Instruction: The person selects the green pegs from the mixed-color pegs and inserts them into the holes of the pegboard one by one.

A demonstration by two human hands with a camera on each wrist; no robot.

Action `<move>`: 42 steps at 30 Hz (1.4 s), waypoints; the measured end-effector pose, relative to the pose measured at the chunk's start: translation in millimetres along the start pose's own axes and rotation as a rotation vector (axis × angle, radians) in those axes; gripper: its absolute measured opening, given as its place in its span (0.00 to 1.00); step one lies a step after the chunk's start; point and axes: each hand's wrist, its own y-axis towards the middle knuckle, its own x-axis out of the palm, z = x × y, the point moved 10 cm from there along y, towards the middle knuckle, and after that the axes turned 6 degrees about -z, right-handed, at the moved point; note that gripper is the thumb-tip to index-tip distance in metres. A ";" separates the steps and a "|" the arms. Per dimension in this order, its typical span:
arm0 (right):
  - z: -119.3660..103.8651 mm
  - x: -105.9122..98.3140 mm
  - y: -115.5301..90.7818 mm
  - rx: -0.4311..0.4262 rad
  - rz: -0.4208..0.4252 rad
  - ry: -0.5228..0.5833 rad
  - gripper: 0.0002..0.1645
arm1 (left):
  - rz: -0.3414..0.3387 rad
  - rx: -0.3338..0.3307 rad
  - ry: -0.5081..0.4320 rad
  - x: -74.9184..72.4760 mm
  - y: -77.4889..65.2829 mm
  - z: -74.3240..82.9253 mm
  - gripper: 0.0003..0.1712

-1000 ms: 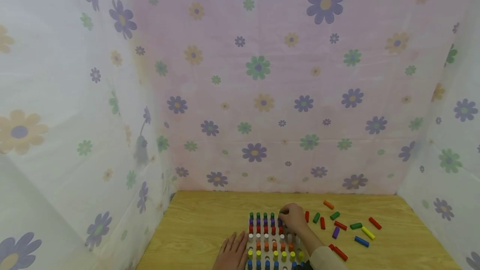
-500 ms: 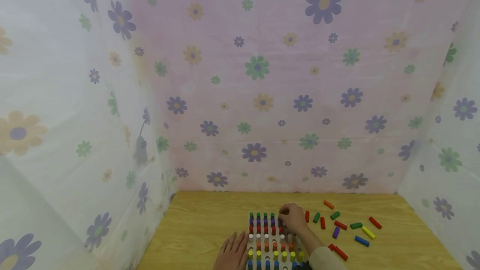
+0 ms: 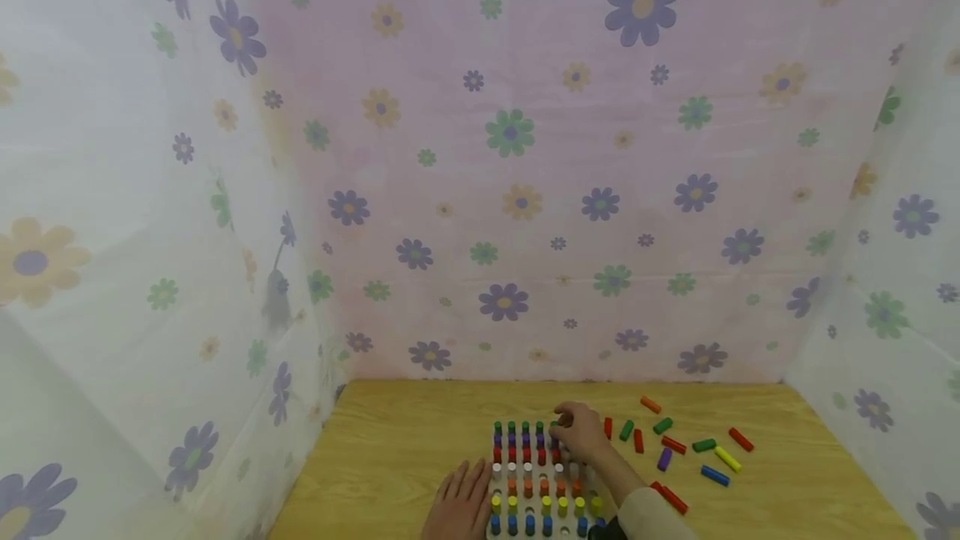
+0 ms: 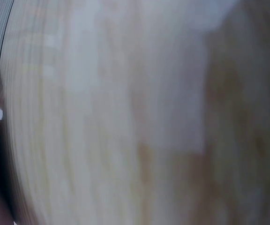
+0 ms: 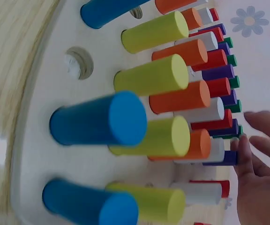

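Observation:
A pale pegboard [image 5: 34,154] stands on the table with rows of coloured pegs upright in it: green, purple, red, white, orange, yellow and blue. My left hand [image 3: 459,500] lies along the board's left side with straight fingers. Over the far right corner is my right hand [image 3: 587,433], thumb and index finger spread apart. A green peg [image 3: 554,423] in the far row shows between those fingers. In the right wrist view the thumb is right by a purple peg [image 5: 221,158]. The left wrist view holds mostly blurred tabletop.
Loose pegs lie right of the board, among them a purple peg [image 3: 664,459], a blue peg [image 3: 715,475], a yellow peg [image 3: 727,458] and an orange peg [image 3: 650,404]. An open hole [image 5: 78,62] shows in the blue row. Flowered sheets [image 3: 510,215] enclose the wooden table [image 3: 405,415].
My right thumb and index finger have parted, and a green peg now shows between them. The head view has shifted slightly. My left hand stays beside the board.

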 end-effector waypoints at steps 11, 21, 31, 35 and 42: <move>5.7 -10.8 -14.7 -0.034 -0.046 0.102 0.19 | -0.010 0.002 -0.034 2.0 5.2 -2.3 0.40; 20.7 -38.2 -27.0 0.013 -0.078 -0.058 0.16 | 0.026 0.019 -0.037 1.4 1.5 -0.3 0.37; 54.6 -67.6 -34.9 0.093 -0.027 -0.238 0.15 | 0.044 0.017 -0.022 2.3 0.3 -0.4 0.36; 66.5 -78.0 -35.8 0.120 -0.006 -0.282 0.20 | 0.057 0.020 -0.012 2.6 0.2 0.2 0.36; 81.7 -87.8 -29.3 0.163 0.019 -0.331 0.23 | 0.035 0.008 -0.020 0.2 1.4 -0.4 0.36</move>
